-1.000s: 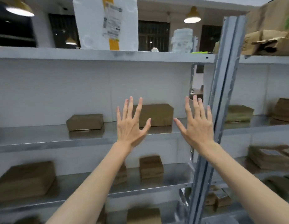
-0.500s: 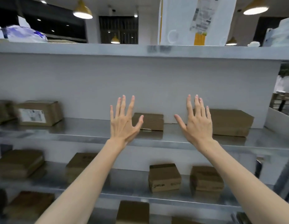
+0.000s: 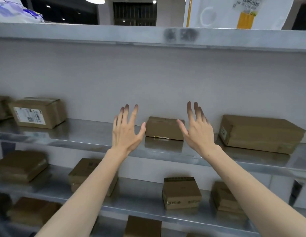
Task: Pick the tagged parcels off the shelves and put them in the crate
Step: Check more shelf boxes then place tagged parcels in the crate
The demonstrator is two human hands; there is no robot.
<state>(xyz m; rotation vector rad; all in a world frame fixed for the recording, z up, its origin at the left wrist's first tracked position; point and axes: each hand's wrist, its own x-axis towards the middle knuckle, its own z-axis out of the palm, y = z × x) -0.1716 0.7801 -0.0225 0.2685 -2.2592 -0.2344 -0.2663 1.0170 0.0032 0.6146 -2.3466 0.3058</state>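
A small brown cardboard parcel (image 3: 164,128) with a yellow tag at its lower edge sits on the middle metal shelf (image 3: 90,134) against the back wall. My left hand (image 3: 127,130) is raised just left of it with fingers spread. My right hand (image 3: 196,129) is raised just right of it, fingers straight. Both hands flank the parcel and hold nothing. No crate is in view.
On the same shelf stand a labelled box (image 3: 37,112) at left and a long box (image 3: 261,133) at right. Several brown parcels, one of them (image 3: 181,193), lie on the lower shelves. A white foam box (image 3: 237,12) stands on the top shelf.
The view swung left along the shelves and closer. Both hands stayed raised and spread, and came to either side of the small tagged parcel.
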